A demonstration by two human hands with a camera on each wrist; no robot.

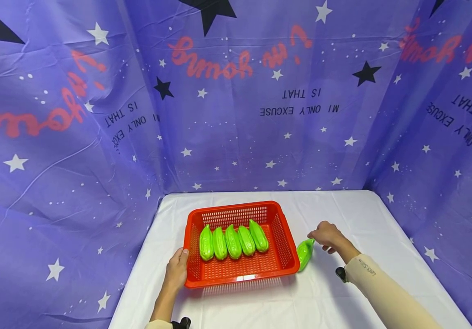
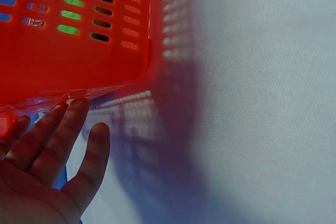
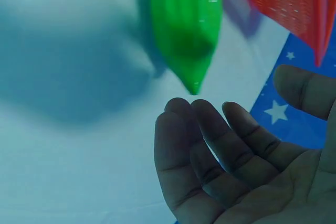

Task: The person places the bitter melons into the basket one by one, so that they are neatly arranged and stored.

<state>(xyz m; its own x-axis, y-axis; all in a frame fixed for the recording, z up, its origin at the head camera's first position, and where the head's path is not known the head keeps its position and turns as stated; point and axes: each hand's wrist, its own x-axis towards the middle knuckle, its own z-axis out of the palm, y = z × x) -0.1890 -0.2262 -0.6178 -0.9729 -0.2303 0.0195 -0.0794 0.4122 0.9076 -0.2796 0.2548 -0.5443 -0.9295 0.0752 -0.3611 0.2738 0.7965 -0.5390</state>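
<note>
A red perforated plastic basket (image 1: 256, 269) on the white table holds several glossy green bitter melons (image 1: 233, 242) side by side. My left hand (image 1: 176, 269) grips the basket's left rim, thumb on top; in the left wrist view its fingers (image 2: 73, 124) reach up to the basket's underside. Another ridged green bitter melon (image 1: 305, 254) lies on the table just right of the basket, its lower end partly behind the rim. By its pointed tip is my right hand (image 1: 329, 236), fingers loosely bent. In the right wrist view, a small gap separates the tip from the fingertips (image 3: 178, 108).
A white cloth (image 1: 343, 292) covers the table. Purple-blue curtains (image 1: 252, 155) with stars and lettering hang behind it and at both sides. A dark wrist camera (image 1: 341, 274) is worn at the right wrist, another (image 1: 184, 322) at the left.
</note>
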